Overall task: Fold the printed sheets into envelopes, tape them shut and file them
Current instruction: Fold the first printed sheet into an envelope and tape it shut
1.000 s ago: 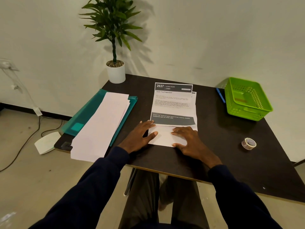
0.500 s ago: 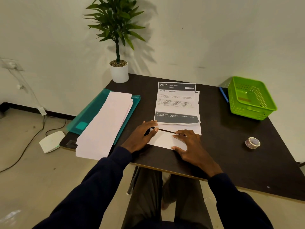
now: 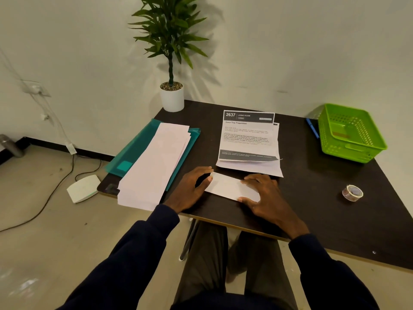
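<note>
Below, both hands steady a folded slip (image 3: 230, 188) at the near edge of the table (image 3: 317, 198).

Left hand (image 3: 192, 189) is spread with its fingertips at the slip's left end; right hand (image 3: 263, 198) lies flat on the right end, thumb under the near corner. Neither hand is clenched; the slip lies between them, pressed down rather than lifted. Just beyond it rest printed sheets (image 3: 248, 139), headed "2637 LIVING ROOM" and "Guest Tray Preparation"; the smaller text is unreadable. A paper stack (image 3: 154, 168) lies on a teal folder (image 3: 134, 151) to the left. Right: tape roll (image 3: 352, 193), green basket (image 3: 350, 133), blue pen (image 3: 312, 128). Far corner: potted plant (image 3: 171, 95).
</note>
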